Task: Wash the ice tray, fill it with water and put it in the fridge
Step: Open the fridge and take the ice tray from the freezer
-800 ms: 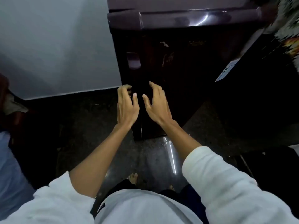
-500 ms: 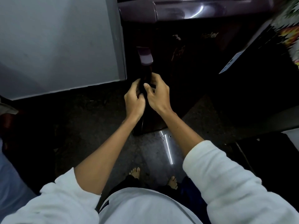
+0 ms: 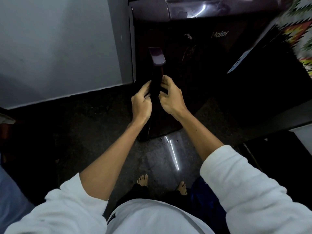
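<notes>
Fridge (image 3: 211,68): stands directly ahead of me against the grey wall (image 3: 59,48), its dark door facing the camera. The top edge is cut off by the frame. The lower door is so dark that I cannot tell whether it is sealed or ajar.

Handle (image 3: 156,76): a vertical bar at the door's left edge. Only its purple cap catches light; the shaft reads as a black strip.

Left hand (image 3: 141,103): fingers curled round the handle from the left, with the fingertips lost in shadow.

Right hand (image 3: 170,98): fingers and thumb curled onto the same bar from the right, level with the left hand and just beside it.

Patterned cloth (image 3: 300,31): blurred, cropped at the right edge.

Floor (image 3: 101,125): dark, with bare feet (image 3: 143,179) partly hidden by my shirt.
</notes>
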### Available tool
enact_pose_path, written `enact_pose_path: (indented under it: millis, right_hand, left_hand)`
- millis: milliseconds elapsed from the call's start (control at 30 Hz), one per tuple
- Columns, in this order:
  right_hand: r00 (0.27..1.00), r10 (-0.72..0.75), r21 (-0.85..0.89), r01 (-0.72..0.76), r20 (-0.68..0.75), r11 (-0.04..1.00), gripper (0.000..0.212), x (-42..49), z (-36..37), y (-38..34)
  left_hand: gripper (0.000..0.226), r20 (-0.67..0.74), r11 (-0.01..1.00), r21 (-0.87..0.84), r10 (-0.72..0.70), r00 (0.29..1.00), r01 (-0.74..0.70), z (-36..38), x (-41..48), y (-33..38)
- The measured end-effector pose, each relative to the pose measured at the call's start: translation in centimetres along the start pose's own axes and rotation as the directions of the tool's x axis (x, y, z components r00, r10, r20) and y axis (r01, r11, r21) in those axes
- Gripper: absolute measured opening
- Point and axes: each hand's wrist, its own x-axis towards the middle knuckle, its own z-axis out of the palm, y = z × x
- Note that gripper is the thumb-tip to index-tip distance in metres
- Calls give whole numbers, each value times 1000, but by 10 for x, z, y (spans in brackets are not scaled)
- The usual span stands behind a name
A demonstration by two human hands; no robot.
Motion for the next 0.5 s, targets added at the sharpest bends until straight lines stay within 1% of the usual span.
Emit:
enact_pose_path:
  millis: [167,300,400,500]
  right_hand:
    - [1000,17,-6,-17,-9,1000,56,1,0,-2]
    - [999,39,-17,-40,-17,999,53,5,-2,-3]
    - [995,63,-15,-65,-76,998,48,-4,-7,3]
    - [986,65,-17,-68,-156,998,41,-28,-14,15]
  left_hand:
    - [60,52,999,18,37,998,-38,-7,2,-5]
    - [52,100,997,25,70,992,-73,-15,2,-6]
    - [46,144,993,49,100,984,-108,-18,-4,-8]
    - [43,194,996,17,86,977,-91,-13,-22,-14]
